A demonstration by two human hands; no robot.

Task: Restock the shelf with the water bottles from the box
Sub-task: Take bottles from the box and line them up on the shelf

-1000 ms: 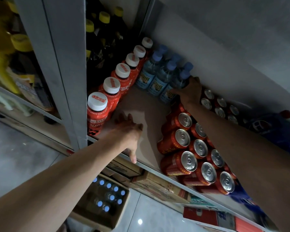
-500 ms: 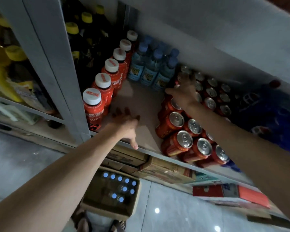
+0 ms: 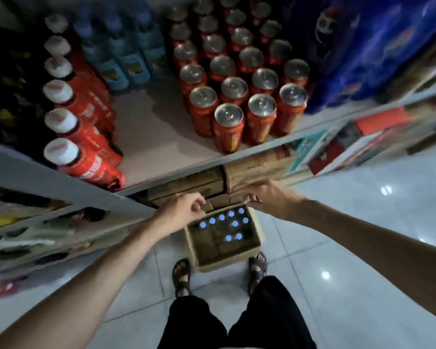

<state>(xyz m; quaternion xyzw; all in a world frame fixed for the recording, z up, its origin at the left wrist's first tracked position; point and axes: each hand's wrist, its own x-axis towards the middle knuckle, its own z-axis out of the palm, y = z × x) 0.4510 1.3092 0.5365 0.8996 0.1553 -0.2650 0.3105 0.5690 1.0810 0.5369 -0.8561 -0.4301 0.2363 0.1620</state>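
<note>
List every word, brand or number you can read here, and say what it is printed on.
None can be read.
Red bottles: white label print, blurred.
Red cans: yellow lettering, blurred.
Water bottles on the shelf: labels blurred.
Blue packs: round logo, illegible.

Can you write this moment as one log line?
left hand: empty, over box | right hand: empty, over box | shelf gap: bare
</note>
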